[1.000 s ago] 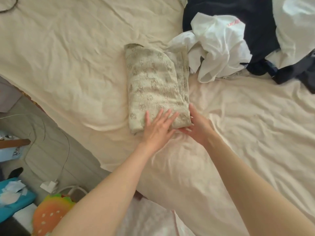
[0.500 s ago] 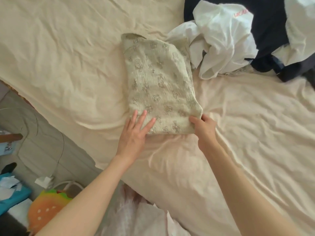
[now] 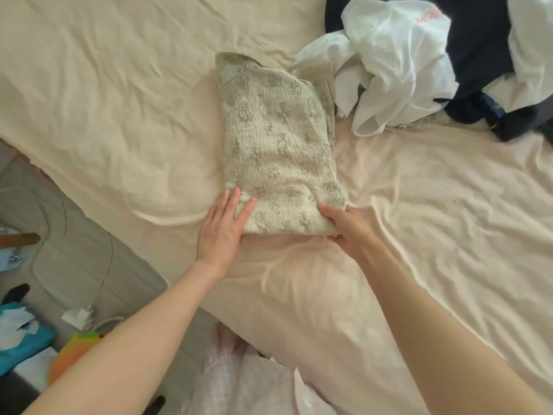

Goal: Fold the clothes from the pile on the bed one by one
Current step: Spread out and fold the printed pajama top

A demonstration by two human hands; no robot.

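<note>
Final fold of printed beige garment (image 3: pixel 278 151): left hand (image 3: pixel 223 232) flat on near-left corner, right hand (image 3: pixel 347 227) pinching near-right. Next: lift, double over.

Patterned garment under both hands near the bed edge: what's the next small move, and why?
Probably lift the near edge and fold it away, up over the far half. The patterned garment lies as a long narrow strip, the right hand already pinches its near right corner, and the left hand rests flat on the near left corner. The unfolded white garment still waits in the pile.
</note>
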